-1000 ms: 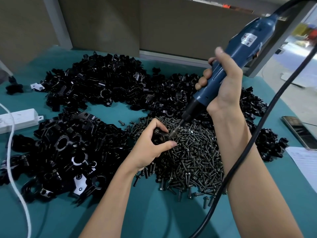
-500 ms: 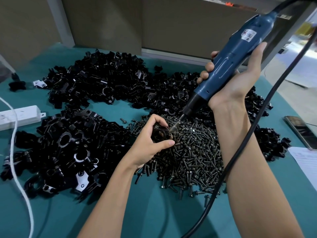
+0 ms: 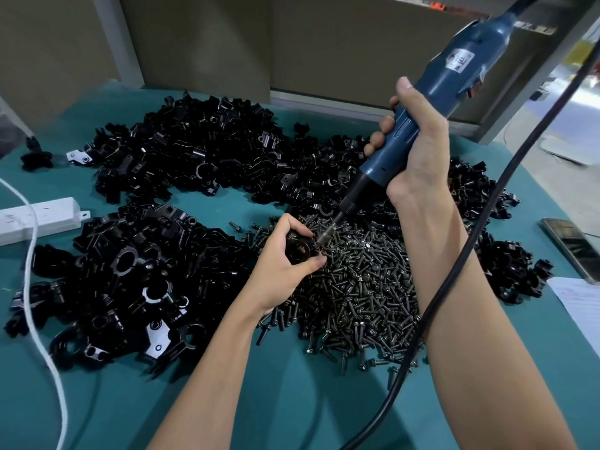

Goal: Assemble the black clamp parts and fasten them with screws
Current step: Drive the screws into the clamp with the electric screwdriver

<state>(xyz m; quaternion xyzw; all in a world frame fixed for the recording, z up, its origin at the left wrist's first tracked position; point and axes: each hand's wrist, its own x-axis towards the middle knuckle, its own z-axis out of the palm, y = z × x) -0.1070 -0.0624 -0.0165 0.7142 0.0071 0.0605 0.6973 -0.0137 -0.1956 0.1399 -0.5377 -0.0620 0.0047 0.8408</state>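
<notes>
At a teal table, a power strip and its white cable lie at far left, beside heaps of loose black clamp parts that spread across the back and middle of the surface.

Just left of centre, the left hand curls its thumb and fingers round one clamp, holding it at the near-left edge of a broad pile of screws.

From the upper right, the right hand is wrapped round the barrel of a blue screwdriver, which slants down so that its bit meets the clamp's right side. Whether a screw sits on the bit cannot be made out.

A black cord trails from the tool across the right forearm; a phone and a paper lie at far right.

The step in hand looks to be fastening: driving a screw into the held clamp. The next move would call for the bit kept square to the screw and the clamp braced against twisting, then the finished piece set aside and fresh parts picked up.
</notes>
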